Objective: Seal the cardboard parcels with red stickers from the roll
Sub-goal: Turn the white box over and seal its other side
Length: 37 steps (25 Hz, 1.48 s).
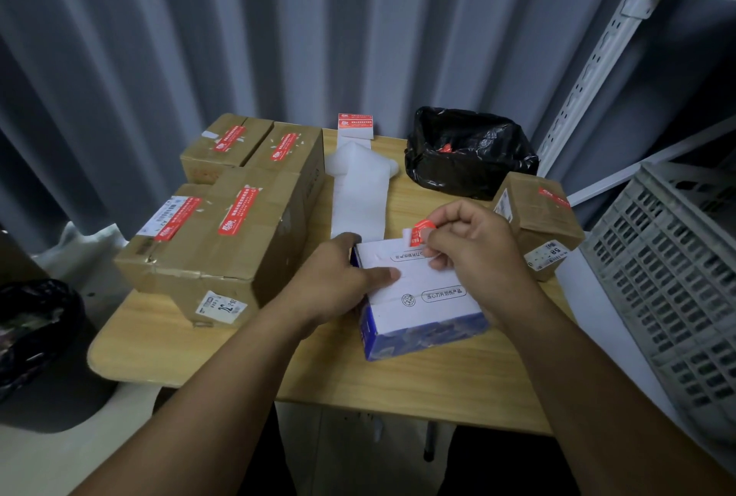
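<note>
A white and blue box (422,308) lies on the wooden table (223,344) in front of me. My left hand (334,284) presses on its top left side, thumb flat on the white lid. My right hand (474,244) pinches a curled red sticker (418,232) just above the box's far edge. The sticker roll's white backing strip (358,193) runs from the table's back edge toward the box, with one red sticker (354,123) on its far end. Several brown cardboard parcels (223,240) with red stickers on them are stacked at the left.
A small brown parcel (537,224) with a red sticker stands right of my right hand. A black bag-lined bin (470,153) sits at the back right of the table. A grey plastic crate (669,280) and a metal shelf frame (605,45) are at the right, and a dark bin (36,336) stands at the left.
</note>
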Motion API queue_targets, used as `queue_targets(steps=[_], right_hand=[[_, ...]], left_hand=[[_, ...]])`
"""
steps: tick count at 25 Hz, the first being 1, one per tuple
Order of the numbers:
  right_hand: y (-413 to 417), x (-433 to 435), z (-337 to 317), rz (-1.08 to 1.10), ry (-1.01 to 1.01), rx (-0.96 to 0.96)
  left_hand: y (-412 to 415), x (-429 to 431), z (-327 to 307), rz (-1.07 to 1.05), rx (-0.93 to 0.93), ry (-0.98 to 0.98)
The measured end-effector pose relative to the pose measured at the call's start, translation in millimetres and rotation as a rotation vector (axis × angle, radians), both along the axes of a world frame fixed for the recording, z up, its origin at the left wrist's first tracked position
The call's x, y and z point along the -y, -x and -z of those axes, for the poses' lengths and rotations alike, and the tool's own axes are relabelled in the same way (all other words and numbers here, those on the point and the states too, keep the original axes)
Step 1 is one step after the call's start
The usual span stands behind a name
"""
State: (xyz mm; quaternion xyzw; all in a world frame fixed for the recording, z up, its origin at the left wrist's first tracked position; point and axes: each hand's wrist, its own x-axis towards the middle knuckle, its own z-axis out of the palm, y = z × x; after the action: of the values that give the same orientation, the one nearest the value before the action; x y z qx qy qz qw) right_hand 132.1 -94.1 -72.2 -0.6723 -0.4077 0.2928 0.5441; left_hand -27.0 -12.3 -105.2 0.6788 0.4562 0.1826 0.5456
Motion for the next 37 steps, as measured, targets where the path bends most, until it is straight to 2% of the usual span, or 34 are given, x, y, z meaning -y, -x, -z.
queue_targets(steps=[2, 4, 5, 9, 11, 13, 17, 20, 23, 32, 37], right_hand=[[1.1, -1.2, 0.1, -0.008, -0.006, -0.025], [2.2, -2.9, -1.6, -0.042, -0.029, -0.050], [2.8, -3.9, -2.9, -0.066, -0.047, -0.070], [4.0, -9.0, -9.5, -0.133, -0.090, -0.209], [4.4, -12.3, -12.3, -0.157, -0.082, -0.213], [7.7, -17.6, -16.2, -0.164, -0.076, -0.168], [10.7, -27.2, -19.7, -0.081, -0.034, 0.022], [6.1, -28.8, -8.2, -0.047, 0.062, 0.392], [8.2, -29.4, 5.4, -0.195, 0.173, 0.706], [12.3, -28.7, 15.5, -0.245, 0.172, 0.923], [14.4, -30.3, 18.2, -0.266, 0.164, 1.192]], left_hand=[[-1.1, 5.4, -11.5, -0.094, -0.075, -0.307], [-4.2, 7.4, -24.3, -0.129, 0.029, -0.453], [-5.9, 6.8, -29.3, -0.101, 0.098, -0.422], [-4.9, 1.4, -34.4, -0.044, 0.394, -0.061], [-2.5, -1.7, -35.8, -0.086, 0.458, 0.001], [-1.3, -5.3, -41.8, -0.136, 0.469, -0.024], [-1.4, -12.4, -50.0, -0.319, 0.478, -0.070], [-1.0, -18.9, -43.6, -0.398, 0.506, -0.026], [-7.3, -17.2, -34.0, -0.400, 0.500, 0.079], [-18.4, -15.6, -7.7, -0.509, 0.348, 0.129], [-18.0, -16.1, -5.7, -0.521, 0.359, 0.190]])
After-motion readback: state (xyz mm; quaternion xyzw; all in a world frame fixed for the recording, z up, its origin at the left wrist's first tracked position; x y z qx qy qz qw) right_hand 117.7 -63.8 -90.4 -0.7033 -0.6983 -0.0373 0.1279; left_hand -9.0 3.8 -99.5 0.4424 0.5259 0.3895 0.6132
